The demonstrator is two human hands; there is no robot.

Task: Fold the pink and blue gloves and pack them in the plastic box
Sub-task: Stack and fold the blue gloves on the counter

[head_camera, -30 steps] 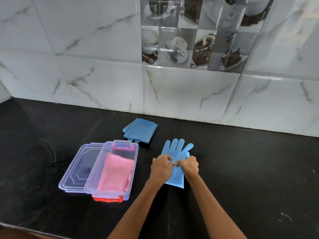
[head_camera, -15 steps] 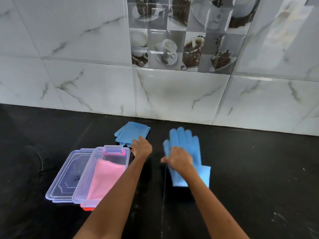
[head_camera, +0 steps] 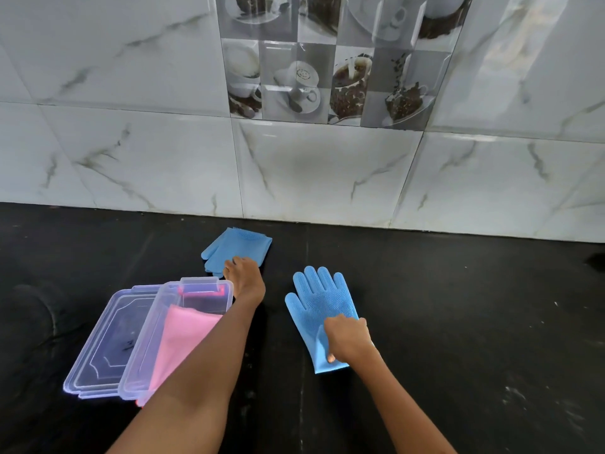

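Note:
A blue glove (head_camera: 319,299) lies flat on the black counter, fingers pointing to the wall. My right hand (head_camera: 347,339) grips its cuff end, with a corner of the cuff lifted. A second blue glove (head_camera: 240,247), folded, lies further back near the wall. My left hand (head_camera: 245,278) rests on its near edge, fingers on the glove. The clear plastic box (head_camera: 196,288) stands at the left with a folded pink glove (head_camera: 183,342) inside; my left forearm crosses over its near right corner.
The box's clear lid (head_camera: 104,348) lies flat against the left side of the box. A white marble-tiled wall (head_camera: 327,172) rises behind the counter (head_camera: 458,306). Black counter stretches to the right of the flat glove.
My left hand has left the flat glove and reached back to the folded blue glove. My right hand has slid down to the flat glove's cuff. The camera has tilted upward.

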